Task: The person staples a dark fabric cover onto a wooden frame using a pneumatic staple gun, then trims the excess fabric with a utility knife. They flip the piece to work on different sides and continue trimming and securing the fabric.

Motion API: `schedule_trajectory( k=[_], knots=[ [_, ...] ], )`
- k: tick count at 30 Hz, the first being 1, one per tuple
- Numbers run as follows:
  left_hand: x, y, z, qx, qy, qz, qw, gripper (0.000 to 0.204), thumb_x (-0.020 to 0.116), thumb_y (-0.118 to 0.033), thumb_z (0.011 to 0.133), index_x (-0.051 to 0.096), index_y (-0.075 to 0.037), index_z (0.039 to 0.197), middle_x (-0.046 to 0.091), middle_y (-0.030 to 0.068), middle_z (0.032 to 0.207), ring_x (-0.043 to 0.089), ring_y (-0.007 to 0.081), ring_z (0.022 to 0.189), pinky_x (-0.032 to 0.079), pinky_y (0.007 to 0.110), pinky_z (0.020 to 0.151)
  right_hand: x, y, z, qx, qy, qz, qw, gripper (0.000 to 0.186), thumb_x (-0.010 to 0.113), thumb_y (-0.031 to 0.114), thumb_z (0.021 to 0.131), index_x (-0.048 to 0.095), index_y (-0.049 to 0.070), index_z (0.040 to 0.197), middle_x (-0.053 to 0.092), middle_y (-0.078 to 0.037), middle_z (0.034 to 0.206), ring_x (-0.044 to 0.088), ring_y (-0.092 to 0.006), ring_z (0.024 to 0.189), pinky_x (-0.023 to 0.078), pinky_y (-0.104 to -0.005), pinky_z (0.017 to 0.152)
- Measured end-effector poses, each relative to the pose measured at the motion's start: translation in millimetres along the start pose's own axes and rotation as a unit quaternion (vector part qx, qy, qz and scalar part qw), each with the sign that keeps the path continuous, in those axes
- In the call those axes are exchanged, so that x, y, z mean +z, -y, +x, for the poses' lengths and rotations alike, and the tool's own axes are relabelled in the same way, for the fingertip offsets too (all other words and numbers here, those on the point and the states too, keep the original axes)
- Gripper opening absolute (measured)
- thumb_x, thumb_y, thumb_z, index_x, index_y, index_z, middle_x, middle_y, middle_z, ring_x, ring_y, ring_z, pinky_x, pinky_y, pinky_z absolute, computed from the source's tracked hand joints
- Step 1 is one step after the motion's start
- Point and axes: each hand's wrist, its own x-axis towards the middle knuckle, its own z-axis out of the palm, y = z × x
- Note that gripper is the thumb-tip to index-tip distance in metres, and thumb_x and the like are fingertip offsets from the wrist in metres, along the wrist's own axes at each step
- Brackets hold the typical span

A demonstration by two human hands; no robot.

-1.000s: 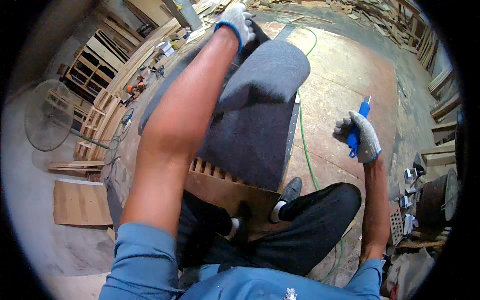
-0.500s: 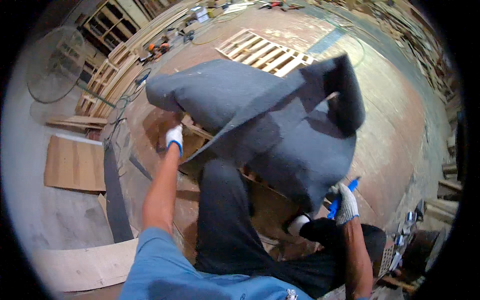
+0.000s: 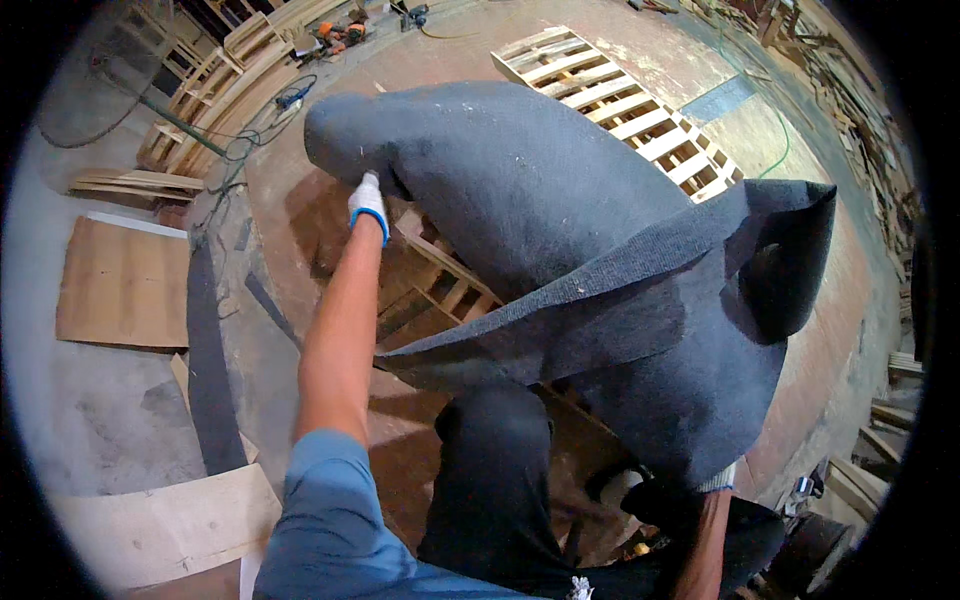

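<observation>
R hand (image 3: 712,482) was mostly hidden under grey felt sheet (image 3: 600,270); grip can't be told. L hand (image 3: 367,205), gloved, pinched sheet's far edge, sheet draped over wooden frame (image 3: 440,290). Pallet (image 3: 620,100) beyond. Risk: felt could snag on slats, slip from L pinch.

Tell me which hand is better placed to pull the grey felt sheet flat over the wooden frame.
Probably the left. The left hand grips the far edge of the grey felt sheet with the arm fully extended and in clear view above the wooden frame. The right hand is hidden under the sheet's near edge; only its forearm shows.
</observation>
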Motion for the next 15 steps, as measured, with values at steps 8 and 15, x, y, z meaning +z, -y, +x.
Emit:
schedule_trajectory(
  k=[8, 15],
  knots=[
    [6.5, 34.0, 33.8, -0.113, 0.212, -0.373, 0.896, 0.065, 0.061, -0.056, 0.094, 0.056, -0.005, 0.134, 0.06, 0.0128, 0.12, 0.054, 0.0346, 0.119, 0.043, 0.05, 0.107, -21.8, -2.3, 12.4, 0.003, -0.031, -0.098, 0.995, 0.041, 0.042, 0.041, 0.105, 0.061, 0.006, 0.116, 0.066, -0.013, 0.113, 0.063, -0.0311, 0.096, 0.052, -0.0459, 0.084],
    [-2.5, 4.5, -3.0, -0.024, 0.196, -0.413, 0.889, 0.051, 0.05, -0.049, 0.103, 0.059, -0.01, 0.136, 0.06, 0.01, 0.139, 0.057, 0.0343, 0.124, 0.043, 0.054, 0.108, -37.8, 33.5, 23.2, -0.003, -0.073, -0.168, 0.983, 0.037, 0.046, 0.04, 0.103, 0.062, 0.007, 0.108, 0.067, -0.013, 0.104, 0.064, -0.03, 0.088, 0.053, -0.0447, 0.077]
  ],
)
